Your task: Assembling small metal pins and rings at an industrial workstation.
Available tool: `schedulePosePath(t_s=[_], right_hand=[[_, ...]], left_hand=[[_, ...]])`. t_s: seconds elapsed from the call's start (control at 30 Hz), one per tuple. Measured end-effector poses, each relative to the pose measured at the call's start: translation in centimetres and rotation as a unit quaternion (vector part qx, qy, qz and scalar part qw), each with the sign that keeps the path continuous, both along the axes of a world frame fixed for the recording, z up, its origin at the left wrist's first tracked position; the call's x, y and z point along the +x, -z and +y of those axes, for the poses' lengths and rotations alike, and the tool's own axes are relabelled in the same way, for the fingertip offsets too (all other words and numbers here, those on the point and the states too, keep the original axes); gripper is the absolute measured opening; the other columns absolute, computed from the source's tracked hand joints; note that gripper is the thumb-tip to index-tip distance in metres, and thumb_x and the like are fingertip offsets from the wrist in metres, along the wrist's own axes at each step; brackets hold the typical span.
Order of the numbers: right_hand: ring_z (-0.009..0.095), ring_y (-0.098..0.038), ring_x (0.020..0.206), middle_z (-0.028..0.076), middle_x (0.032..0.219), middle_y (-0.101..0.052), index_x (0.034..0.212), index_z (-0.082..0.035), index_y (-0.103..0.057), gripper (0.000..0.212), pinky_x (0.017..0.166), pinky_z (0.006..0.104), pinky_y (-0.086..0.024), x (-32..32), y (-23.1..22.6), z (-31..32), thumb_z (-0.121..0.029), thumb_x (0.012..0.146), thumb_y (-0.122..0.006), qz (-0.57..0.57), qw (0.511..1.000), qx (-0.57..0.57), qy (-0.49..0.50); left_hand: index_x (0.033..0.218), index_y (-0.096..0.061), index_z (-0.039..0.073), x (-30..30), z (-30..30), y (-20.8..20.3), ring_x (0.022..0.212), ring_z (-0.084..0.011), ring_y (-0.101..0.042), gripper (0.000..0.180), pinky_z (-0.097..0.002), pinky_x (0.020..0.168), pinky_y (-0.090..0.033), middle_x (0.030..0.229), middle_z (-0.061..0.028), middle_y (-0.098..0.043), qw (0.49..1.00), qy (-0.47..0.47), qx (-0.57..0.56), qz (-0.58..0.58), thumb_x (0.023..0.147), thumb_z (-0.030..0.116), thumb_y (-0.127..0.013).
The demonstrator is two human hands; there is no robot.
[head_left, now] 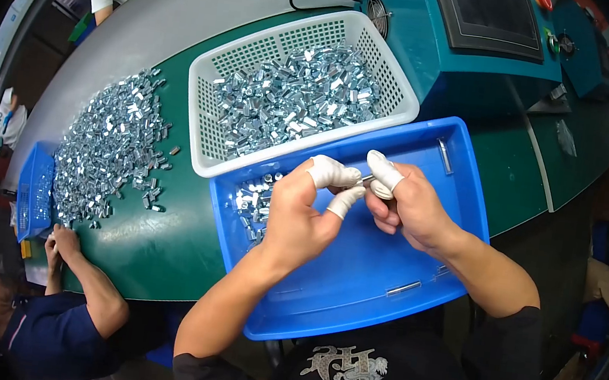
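Observation:
Above the blue tray (349, 323), my left hand (301, 208) and my right hand (417, 206) meet, with white finger covers on several fingertips. Between them is a small, thin metal piece (367, 178), pinched from both sides; the fingers hide most of it, so its exact kind does not show. Under my left hand, small shiny metal parts (249, 202) lie in the tray's left corner. Along its right side rests a metal rod (444, 156), and a similar metal rod (404, 288) lies near the front wall.
A white perforated basket (204, 115) full of metal parts stands behind the tray. To the left is a heap of metal parts (111, 142) beside a small blue bin (35, 193), where a co-worker's hands (64, 241) are. A teal machine with a screen (489, 20) stands back right.

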State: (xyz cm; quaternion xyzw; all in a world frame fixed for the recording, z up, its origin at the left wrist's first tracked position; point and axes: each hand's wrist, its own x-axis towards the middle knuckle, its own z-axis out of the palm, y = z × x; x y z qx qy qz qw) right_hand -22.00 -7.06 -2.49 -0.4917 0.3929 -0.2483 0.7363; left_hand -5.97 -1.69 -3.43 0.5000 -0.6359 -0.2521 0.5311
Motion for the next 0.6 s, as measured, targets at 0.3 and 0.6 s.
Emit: schedulePosePath(t_s=[0.3,0.6], right_hand=[[0.006,-0.031,0.04,-0.002,0.05,-0.039,0.087,-0.002,-0.055,0.043,0.038,0.0219,-0.028,-0.2,-0.7,-1.2,-0.039,0.097,-0.036,-0.111,0.963,0.222,-0.106],[0.006,-0.03,0.037,-0.003,0.046,-0.035,0.1,0.003,-0.054,0.048,0.034,0.0215,-0.026,-0.1,-0.1,-1.0,-0.04,0.097,-0.032,-0.134,0.943,0.276,-0.131]], left_hand=[[0.092,-0.064,-0.001,0.0,-0.1,-0.6,0.07,-0.0126,-0.058,0.019,-0.0239,0.064,-0.046,0.081,-0.0071,-0.063,0.999,0.024,-0.047,0.013,0.074,-0.002,-0.07],[0.089,-0.067,0.001,0.4,-0.1,-0.9,0.065,-0.0108,-0.057,0.018,-0.0238,0.059,-0.045,0.077,-0.005,-0.063,0.997,0.03,-0.069,-0.016,0.072,0.001,-0.073]])
